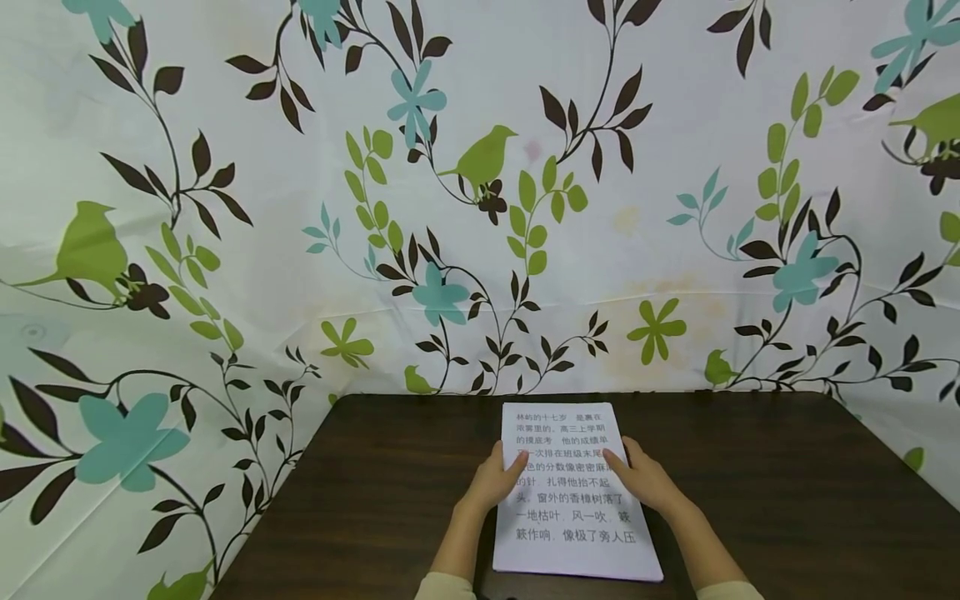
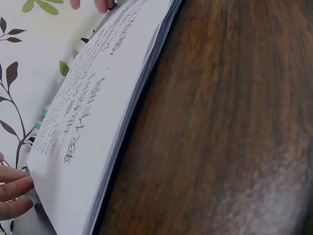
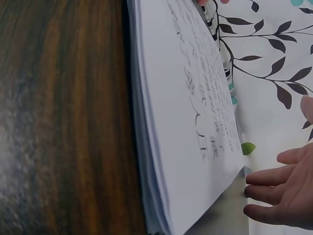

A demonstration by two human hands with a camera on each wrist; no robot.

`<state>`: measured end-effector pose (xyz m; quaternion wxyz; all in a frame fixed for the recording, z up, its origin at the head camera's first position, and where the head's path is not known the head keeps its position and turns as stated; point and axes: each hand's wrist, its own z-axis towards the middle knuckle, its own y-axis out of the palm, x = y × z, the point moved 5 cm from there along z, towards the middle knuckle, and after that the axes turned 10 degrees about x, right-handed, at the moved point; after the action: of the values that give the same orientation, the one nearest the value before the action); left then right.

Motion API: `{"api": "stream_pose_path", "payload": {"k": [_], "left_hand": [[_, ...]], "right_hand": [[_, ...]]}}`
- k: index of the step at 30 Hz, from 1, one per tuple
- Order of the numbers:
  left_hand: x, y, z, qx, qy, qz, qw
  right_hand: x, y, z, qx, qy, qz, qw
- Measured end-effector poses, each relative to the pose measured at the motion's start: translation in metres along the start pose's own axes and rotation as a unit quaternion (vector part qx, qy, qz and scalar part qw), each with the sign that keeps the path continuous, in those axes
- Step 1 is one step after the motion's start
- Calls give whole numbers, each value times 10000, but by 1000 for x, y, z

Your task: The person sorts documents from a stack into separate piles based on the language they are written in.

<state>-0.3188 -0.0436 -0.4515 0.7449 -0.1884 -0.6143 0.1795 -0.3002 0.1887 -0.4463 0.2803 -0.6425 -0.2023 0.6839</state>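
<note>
A stack of white printed paper lies on the dark wooden table, its text running from the far end toward me. Along its left edge is my left hand, the thumb over the page. My right hand is at the opposite edge, thumb also over the page. In the left wrist view the left fingers lie beside the edge of the paper. The right hand's fingers are spread and fairly straight beside the paper in the right wrist view. Whether either thumb presses the sheets is unclear.
The dark wooden table extends on both sides of the stack. Behind it hangs a white cloth printed with leaves, flowers and green birds.
</note>
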Motion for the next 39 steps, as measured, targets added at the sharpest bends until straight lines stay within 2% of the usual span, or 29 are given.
{"api": "stream_pose_path", "payload": {"k": [4, 8, 15, 23, 26, 28, 32, 34, 36, 39], "left_hand": [[-4, 0, -1, -4, -187, 54, 9998], [-6, 0, 1, 54, -212, 36, 9998], [-5, -1, 2, 216, -154, 36, 9996], [-5, -5, 5, 551, -284, -307, 9976], [-5, -8, 8, 761, -364, -537, 9950], [-6, -10, 9, 943, -497, -800, 9911], [-11, -13, 9, 1305, -844, -1471, 9768], [-14, -14, 8, 1390, -946, -1625, 9723], [-18, -13, 6, 1426, -1031, -1552, 9721], [-23, -11, 5, 1452, -1005, -1140, 9777]], "right_hand": [[4, 1, -2, -16, 181, 40, 9998], [6, 2, -2, -20, 324, 278, 9991], [6, 3, -3, -21, 293, 262, 9992], [0, 0, -3, 55, 252, 210, 9994], [-1, -2, -2, 253, 261, 381, 9986], [1, -4, 1, 548, 347, 615, 9960], [12, -5, 7, 1168, 588, 1169, 9845], [20, -5, 8, 1375, 846, 1361, 9774], [23, -4, 6, 1464, 1026, 1411, 9737], [22, -4, -1, 1414, 1144, 1398, 9733]]}}
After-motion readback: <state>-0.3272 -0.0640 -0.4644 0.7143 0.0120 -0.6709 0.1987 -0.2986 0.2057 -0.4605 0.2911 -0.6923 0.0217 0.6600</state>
